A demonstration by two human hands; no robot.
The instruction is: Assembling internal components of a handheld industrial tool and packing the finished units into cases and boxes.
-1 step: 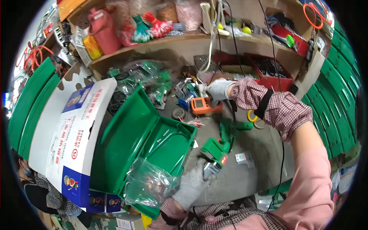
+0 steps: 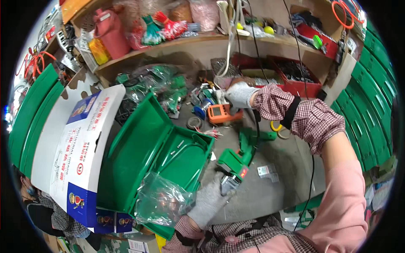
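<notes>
In a grey glove, my left hand (image 2: 207,203) is closed on the silvery metal end of a green power tool (image 2: 231,161). A small red display glows on the tool's body, and its grip points away from me over the bench. My right hand (image 2: 241,95), also gloved, is at the back of the bench with its fingers curled. An orange meter (image 2: 222,114) lies just under it, beside a black cable (image 2: 256,122) running up from the tool. Whatever the right fingertips hold is hidden.
An open green metal case (image 2: 141,143) lies left of the tool, with a clear plastic bag (image 2: 162,200) over its near edge. Left of that stands a printed carton (image 2: 80,147). Tape rolls, small packets (image 2: 268,172) and bagged green parts lie around. Green cases (image 2: 367,101) are stacked right.
The whole scene sits slightly further left and up in the picture. Both hands stay where they were, with the tool still in the left.
</notes>
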